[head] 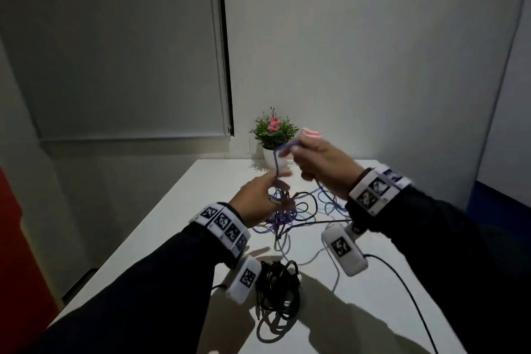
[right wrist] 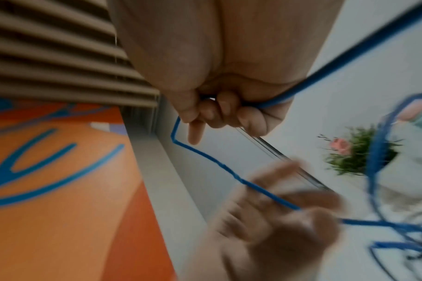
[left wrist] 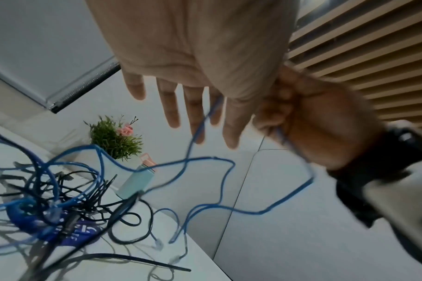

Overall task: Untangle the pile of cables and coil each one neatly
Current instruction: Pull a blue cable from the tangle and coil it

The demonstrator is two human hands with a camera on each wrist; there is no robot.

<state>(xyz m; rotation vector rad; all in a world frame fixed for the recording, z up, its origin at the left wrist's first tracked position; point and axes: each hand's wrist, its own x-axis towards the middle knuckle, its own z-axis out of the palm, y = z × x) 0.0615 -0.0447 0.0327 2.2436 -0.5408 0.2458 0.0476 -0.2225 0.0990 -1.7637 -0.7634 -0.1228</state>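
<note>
The blue cable (head: 276, 161) ran taut between both hands above the white table (head: 178, 227), its lower length trailing down into the tangle of blue and black cables (head: 287, 210) lying on the tabletop between the wrists. The right hand (head: 319, 166) was raised higher, with its fingers (right wrist: 219, 108) curled tightly round the cable, which left the fist as a loop. The left hand (head: 258, 198) sat lower, with its fingers (left wrist: 171, 106) mostly straight and spread; the cable crossed them, but motion blur left it unclear whether the thumb pinched it. A separate black cable bundle (head: 277, 287) lay nearer the person, loosely coiled. Behind the hands stood a small potted plant (head: 273, 132) with a pink flower.
</note>
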